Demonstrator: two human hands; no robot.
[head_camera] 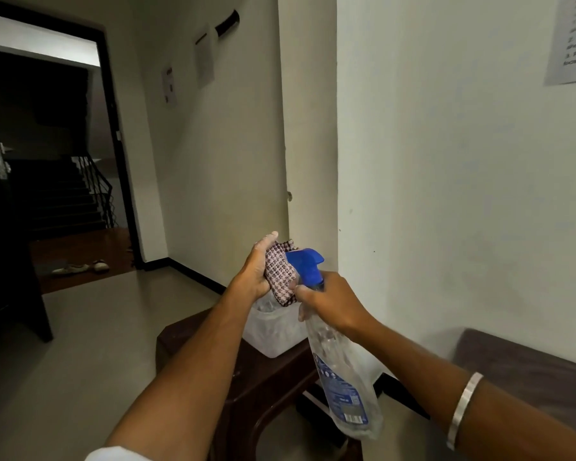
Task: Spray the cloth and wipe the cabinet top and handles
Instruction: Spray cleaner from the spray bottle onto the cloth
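Cloth (280,272): bunched in the closed left hand (251,272), twelve o'clock of her.
Bottle (341,371): right hand (328,302) wrapped round its neck, nozzle at cloth.
Progress: spraying stage; all wiping left.

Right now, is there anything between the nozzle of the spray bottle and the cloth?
Nothing visible. The right hand holds the spray bottle, whose blue spray head points straight at the checked cloth bunched in the left hand, nearly touching it.
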